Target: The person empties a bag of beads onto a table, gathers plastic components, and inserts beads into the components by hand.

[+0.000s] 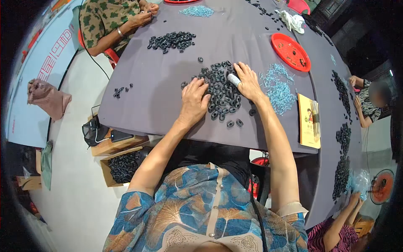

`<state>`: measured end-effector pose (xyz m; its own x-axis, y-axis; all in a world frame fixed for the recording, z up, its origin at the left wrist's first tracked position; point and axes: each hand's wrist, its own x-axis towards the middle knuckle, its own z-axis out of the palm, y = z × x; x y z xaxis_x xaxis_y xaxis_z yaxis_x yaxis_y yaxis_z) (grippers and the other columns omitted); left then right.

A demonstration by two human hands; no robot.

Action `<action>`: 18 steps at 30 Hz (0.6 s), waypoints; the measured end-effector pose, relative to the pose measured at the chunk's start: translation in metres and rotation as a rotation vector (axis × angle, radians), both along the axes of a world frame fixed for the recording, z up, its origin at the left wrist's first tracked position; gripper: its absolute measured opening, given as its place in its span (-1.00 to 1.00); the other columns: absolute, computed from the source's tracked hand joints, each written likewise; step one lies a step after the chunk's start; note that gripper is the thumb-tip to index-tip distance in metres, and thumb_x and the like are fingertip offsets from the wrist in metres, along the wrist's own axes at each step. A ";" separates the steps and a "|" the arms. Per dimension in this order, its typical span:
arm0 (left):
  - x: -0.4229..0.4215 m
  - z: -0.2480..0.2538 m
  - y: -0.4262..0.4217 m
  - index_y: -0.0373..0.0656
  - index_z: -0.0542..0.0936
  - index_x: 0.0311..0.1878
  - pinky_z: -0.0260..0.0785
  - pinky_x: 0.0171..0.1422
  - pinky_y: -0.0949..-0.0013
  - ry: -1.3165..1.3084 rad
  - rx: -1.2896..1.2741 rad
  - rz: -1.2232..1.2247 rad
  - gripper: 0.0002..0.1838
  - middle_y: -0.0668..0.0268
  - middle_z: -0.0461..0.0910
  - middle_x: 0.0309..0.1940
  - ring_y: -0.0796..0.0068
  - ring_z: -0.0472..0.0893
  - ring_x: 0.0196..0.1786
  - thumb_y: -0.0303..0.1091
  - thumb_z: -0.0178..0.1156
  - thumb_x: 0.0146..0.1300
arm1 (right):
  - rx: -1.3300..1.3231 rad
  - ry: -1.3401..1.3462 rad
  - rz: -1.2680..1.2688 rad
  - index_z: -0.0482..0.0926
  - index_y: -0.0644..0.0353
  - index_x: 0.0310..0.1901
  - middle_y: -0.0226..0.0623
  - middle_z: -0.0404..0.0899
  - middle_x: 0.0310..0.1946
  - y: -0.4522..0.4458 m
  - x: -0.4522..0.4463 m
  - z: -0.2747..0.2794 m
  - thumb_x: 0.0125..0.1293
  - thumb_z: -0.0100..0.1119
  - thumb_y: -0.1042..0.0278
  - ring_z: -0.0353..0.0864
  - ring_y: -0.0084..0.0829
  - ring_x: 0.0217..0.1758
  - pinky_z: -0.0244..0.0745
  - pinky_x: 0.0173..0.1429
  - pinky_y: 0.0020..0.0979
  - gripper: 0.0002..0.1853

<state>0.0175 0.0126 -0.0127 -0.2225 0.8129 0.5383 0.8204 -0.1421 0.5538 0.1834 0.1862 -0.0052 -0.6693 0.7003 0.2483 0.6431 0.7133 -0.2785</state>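
Observation:
A pile of small black ring-shaped parts (218,90) lies on the grey tablecloth in front of me. My left hand (194,98) rests at the pile's left edge, its fingers stretched over the nearest pieces. At the upper right of the pile lies my right hand (248,82), fingers extended, with a white wrap (233,80) round the thumb. Neither hand visibly grips a piece. Just right of my right hand is a heap of small clear-blue pieces (280,95). A few loose black parts sit near the table's front edge.
Another black heap (172,41) lies farther back, near a co-worker's hands (145,16). A red tray (290,52) and a yellow booklet (308,121) are on the right. Below the table's left side stands a cardboard box (110,173) of black parts. Other people sit along the right side.

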 end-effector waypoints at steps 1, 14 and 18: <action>0.001 0.000 0.000 -0.28 0.51 0.00 0.06 0.36 0.08 0.006 -0.010 0.020 -0.64 0.10 0.42 0.12 0.09 0.29 0.30 -0.39 0.16 0.12 | 0.005 0.001 0.013 0.19 0.13 0.32 -0.07 0.11 0.34 -0.004 0.002 -0.001 0.31 -0.11 -0.17 0.00 -0.01 0.43 -0.12 0.42 -0.02 -0.32; 0.003 -0.003 0.000 -0.32 0.54 -0.03 0.10 0.35 0.11 0.088 -0.021 0.102 -0.68 0.07 0.43 0.12 0.07 0.30 0.29 -0.40 0.13 0.15 | 0.034 0.100 0.021 0.28 0.18 0.26 0.03 0.14 0.30 -0.040 0.025 -0.003 0.30 -0.03 -0.10 0.07 0.04 0.39 -0.06 0.39 -0.03 -0.37; 0.000 -0.008 0.001 -0.30 0.54 -0.05 0.05 0.36 0.08 0.048 -0.008 0.075 -0.72 0.09 0.44 0.09 0.06 0.28 0.29 -0.40 0.07 0.21 | -0.028 0.237 0.062 0.29 0.20 0.24 0.04 0.18 0.27 -0.038 0.029 0.001 0.31 -0.01 0.01 0.13 0.01 0.35 0.03 0.37 -0.10 -0.43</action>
